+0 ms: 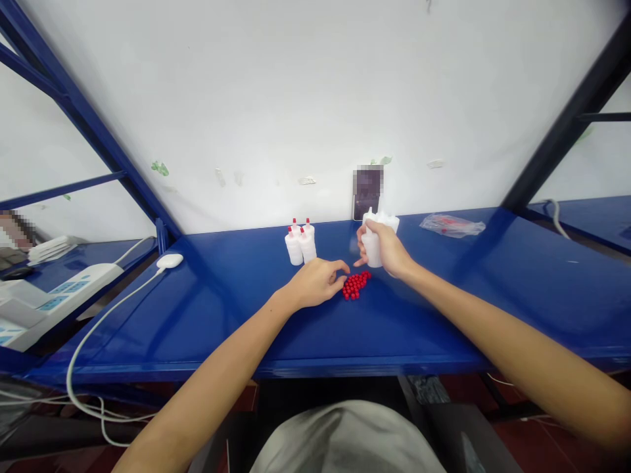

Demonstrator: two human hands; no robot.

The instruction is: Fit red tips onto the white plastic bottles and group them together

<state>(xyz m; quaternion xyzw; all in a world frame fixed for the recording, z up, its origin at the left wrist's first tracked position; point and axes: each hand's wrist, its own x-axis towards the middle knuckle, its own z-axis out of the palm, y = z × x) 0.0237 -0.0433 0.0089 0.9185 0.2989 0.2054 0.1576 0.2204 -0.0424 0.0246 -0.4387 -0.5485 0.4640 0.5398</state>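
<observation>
My right hand is wrapped around a white squeeze bottle with a pointed, uncapped nozzle, held upright over the blue table. Behind that hand more white bottles are partly hidden. My left hand hovers low at the left edge of a pile of small red caps. Its thumb and forefinger are curved and apart, with nothing seen between them; the other fingers are mostly out of sight. Left of the caps stand several white bottles with red caps on their tips, grouped close together.
A phone leans against the white wall at the back. A clear plastic bag with something red inside lies at the back right. On the left are a white charger puck with its cable and a white power strip.
</observation>
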